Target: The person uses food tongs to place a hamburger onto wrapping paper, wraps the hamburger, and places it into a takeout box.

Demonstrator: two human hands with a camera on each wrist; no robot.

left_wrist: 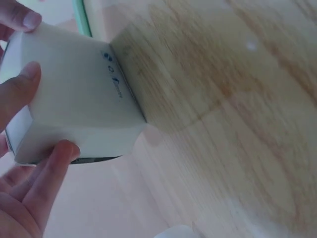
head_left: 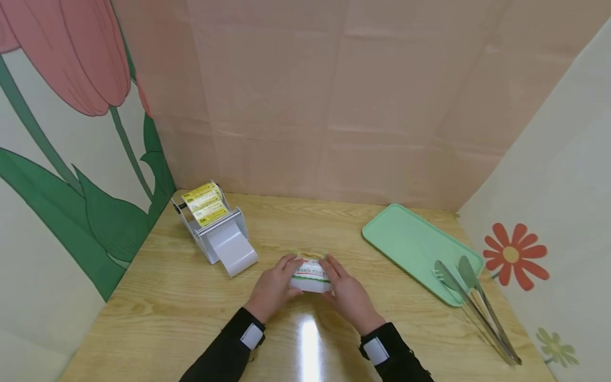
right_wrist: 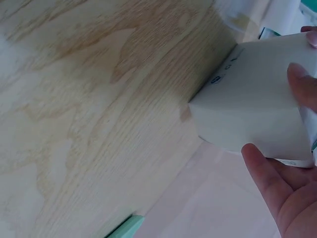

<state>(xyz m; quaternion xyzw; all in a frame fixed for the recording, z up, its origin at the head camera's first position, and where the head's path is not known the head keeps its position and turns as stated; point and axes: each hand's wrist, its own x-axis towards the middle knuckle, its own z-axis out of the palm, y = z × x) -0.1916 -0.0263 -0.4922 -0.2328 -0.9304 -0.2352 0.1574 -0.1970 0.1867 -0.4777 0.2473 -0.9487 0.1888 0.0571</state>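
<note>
A small white paper food box [head_left: 312,282] with green-edged print sits on the wooden table in front of me. Its plain white side carries small dark symbols in both wrist views. Something yellowish and green shows at its far edge in the head view. My left hand [head_left: 273,286] grips the left side, thumb on the near face and fingers around the side and top. From the right, my right hand [head_left: 350,294] holds the opposite side likewise, its thumb [right_wrist: 302,87] lying on the white face.
To the left stands a grey label dispenser [head_left: 205,246] with a roll of yellow labels [head_left: 207,204] and a strip of backing [head_left: 234,249] hanging out front. A light green tray [head_left: 410,249] lies at the right, with metal tongs [head_left: 487,318] resting across its near corner.
</note>
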